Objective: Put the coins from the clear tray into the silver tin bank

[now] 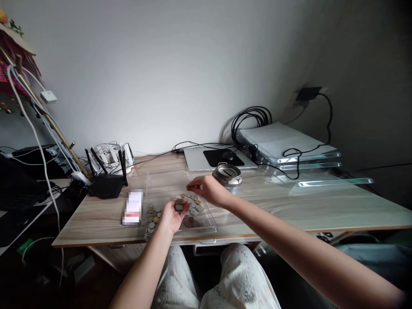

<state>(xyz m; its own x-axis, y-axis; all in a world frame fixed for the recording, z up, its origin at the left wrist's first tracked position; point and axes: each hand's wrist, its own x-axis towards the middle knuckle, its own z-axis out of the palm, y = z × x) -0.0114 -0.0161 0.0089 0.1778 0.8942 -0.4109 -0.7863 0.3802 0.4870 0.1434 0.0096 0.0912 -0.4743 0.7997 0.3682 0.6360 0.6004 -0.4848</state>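
Observation:
A clear plastic tray [210, 224] lies on the wooden desk near its front edge, with several loose coins [195, 209] scattered in it. My left hand [173, 215] rests palm up over the tray and cups a few coins. My right hand [207, 189] hovers above the tray's far side, fingertips pinched on a small coin. Just behind my right hand stands a round metal tin [227, 174] with a slot in its lid.
A small white box [133, 207] lies left of the tray. A black router [105, 183] with antennas sits at the back left. A laptop with a mouse pad and mouse [228, 156] is behind the tin. Cables and stacked glass shelves [309, 161] fill the right.

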